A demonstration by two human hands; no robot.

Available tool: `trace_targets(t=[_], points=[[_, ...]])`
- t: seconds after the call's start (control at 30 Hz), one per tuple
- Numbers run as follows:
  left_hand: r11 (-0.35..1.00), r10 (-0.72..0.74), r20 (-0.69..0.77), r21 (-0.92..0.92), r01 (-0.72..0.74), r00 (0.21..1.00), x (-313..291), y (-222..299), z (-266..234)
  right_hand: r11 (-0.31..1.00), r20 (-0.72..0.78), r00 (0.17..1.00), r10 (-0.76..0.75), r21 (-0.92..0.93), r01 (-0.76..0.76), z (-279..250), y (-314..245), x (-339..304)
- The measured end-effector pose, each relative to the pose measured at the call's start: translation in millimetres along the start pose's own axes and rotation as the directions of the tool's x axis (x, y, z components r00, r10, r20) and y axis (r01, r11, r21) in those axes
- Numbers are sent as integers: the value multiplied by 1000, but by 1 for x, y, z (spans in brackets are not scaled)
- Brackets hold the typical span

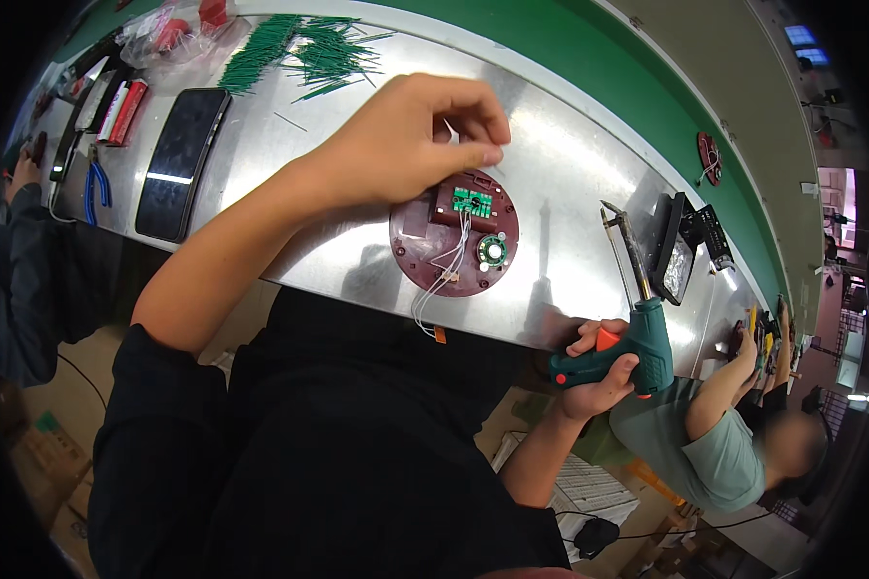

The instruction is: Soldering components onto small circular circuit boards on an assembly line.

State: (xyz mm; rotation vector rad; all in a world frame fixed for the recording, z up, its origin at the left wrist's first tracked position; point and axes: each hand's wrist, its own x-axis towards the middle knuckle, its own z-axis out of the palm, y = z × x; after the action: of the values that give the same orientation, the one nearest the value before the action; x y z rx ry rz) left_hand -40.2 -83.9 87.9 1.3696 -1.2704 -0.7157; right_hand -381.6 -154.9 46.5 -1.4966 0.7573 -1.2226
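Observation:
A round dark-red plastic base lies on the metal bench near its front edge. On it sit a small green circuit board in a raised holder and a round green part with a white centre. White wires run from the board over the base's front rim. My left hand is just above the far side of the base, thumb and fingers drawn together; whatever they may pinch is too small to name. My right hand grips a green soldering gun with a red trigger, its tip upward, right of the base.
Green wires lie in piles at the back. A black phone, blue-handled cutters and a red box are at left. A black-framed tray stands beyond the soldering tip. Other people work on both sides.

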Motion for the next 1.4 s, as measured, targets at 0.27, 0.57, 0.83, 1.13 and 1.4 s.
trace_targets(t=[0.27,0.57,0.83,1.13,1.4], points=[[983,91,118,150,-109,989,-1,-2,0,997,136,990,-38,-55,46,35,-15,-20],[984,85,121,144,-102,989,-2,-3,-2,997,179,982,63,-51,-55,49,-13,-35],[953,90,147,275,-128,985,0,3,-3,997,235,970,58,-66,-44,46,-3,-36],[958,77,158,260,-117,984,1,4,-5,994,256,965,57,-100,-32,50,-10,-36],[953,187,129,216,-211,974,1,-8,0,997,251,967,48,-73,-30,48,-8,-37]])
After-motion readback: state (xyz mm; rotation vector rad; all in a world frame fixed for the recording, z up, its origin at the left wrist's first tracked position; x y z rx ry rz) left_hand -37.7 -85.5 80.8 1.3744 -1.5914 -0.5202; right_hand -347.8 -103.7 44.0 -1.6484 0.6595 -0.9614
